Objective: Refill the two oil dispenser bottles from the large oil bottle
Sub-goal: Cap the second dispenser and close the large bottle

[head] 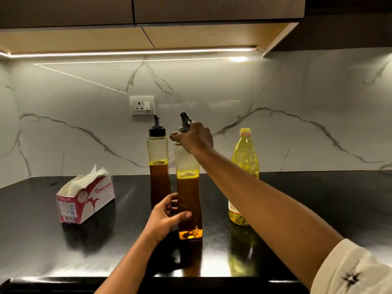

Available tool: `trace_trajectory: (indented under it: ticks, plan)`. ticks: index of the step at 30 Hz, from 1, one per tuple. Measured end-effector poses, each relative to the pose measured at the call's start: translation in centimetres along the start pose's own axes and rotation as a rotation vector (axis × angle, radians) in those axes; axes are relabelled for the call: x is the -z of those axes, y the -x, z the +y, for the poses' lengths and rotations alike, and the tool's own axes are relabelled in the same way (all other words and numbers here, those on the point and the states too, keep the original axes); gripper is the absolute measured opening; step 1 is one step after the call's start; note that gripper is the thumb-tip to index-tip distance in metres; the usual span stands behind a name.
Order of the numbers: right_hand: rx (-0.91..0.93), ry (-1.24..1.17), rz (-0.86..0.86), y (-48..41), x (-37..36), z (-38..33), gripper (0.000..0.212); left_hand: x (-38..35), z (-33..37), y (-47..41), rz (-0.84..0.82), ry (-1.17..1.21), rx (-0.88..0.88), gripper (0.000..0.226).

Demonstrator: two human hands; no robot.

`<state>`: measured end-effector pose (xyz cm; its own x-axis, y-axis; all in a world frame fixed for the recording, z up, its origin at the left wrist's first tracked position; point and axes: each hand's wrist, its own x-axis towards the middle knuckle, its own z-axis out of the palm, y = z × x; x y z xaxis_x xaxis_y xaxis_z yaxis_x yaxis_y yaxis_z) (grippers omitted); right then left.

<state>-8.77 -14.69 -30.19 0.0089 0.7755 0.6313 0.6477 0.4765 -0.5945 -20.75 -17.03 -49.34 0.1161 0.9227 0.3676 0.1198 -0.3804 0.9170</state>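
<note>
head view: left hand (167, 215) gripping near dispenser bottle (188, 200), right hand (194, 137) clasping its cap (184, 124)

Left hand (167, 215) wrapped around the lower body of the near dispenser bottle (188, 200), upright on the black desk (318, 200). Right hand (194, 137) closed over its spout cap (184, 124) (grip hides the cap's rim). Second dispenser bottle (158, 166) just behind; large oil bottle (244, 160) to the right.

The shiny black bench (63, 247) has a tissue box (86, 200) left of the hands, two tall oil bottles (188, 204) by them, and a yellow bottle (244, 158) behind the right arm.
</note>
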Motion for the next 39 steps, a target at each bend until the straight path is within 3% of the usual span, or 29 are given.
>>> trace_trajectory:
  ticks: [2,4,7,10,14,16,19,23,27,30,32,34,36,39]
  plan:
    - [-0.075,-0.116,-0.186,-0.7,1.1,0.4,0.052,0.2,0.2,0.0,-0.027,0.028,0.012,0.068]
    - [-0.147,-0.353,-0.495,-1.3,2.8,0.7,0.057,0.3,0.1,-0.1,-0.036,0.054,0.042,0.085]
    - [-0.108,-0.48,-0.712,-2.3,4.1,1.8,0.028,0.3,0.0,0.0,-0.042,0.081,0.047,0.078]
    - [-0.021,-0.471,-0.67,-2.0,3.2,1.7,0.012,0.2,-0.2,-0.2,-0.03,0.064,0.035,0.087]
    - [-0.031,-0.557,-0.452,-0.6,2.6,1.3,0.015,0.3,-0.7,-0.3,-0.012,0.024,0.002,0.089]
    - [-0.056,-0.534,-0.351,-0.3,2.3,1.5,0.02,0.1,-0.7,-0.2,-0.006,-0.007,-0.023,0.076]
    - [-0.071,-0.353,-0.157,-0.3,0.8,1.5,0.028,0.0,-0.9,-0.5,0.012,-0.047,-0.048,0.062]
    - [-0.076,-0.128,0.022,-0.1,-0.1,1.0,0.044,-0.1,-0.8,-0.3,0.011,-0.06,-0.034,0.066]
    - [-0.095,-0.164,-0.081,0.0,0.8,1.0,0.055,-0.1,-0.2,0.2,-0.026,-0.029,0.008,0.08]
    - [-0.086,-0.383,-0.369,-0.2,2.5,1.3,0.066,0.1,-0.2,0.2,-0.049,0.068,0.067,0.095]
    - [-0.116,-0.519,-0.552,-1.0,3.5,1.9,0.058,0.2,-0.4,0.0,-0.077,0.101,0.093,0.097]
    - [-0.104,-0.565,-0.648,-1.7,4.0,2.3,0.034,0.4,-0.9,-0.2,-0.111,0.095,0.112,0.102]
    - [-0.06,-0.54,-0.644,-2.0,3.5,2.5,0.018,0.6,-1.3,-0.4,-0.123,0.082,0.116,0.102]
    - [-0.02,-0.568,-0.493,-1.5,2.5,2.4,0.011,0.6,-1.6,-0.5,-0.097,0.036,0.089,0.097]
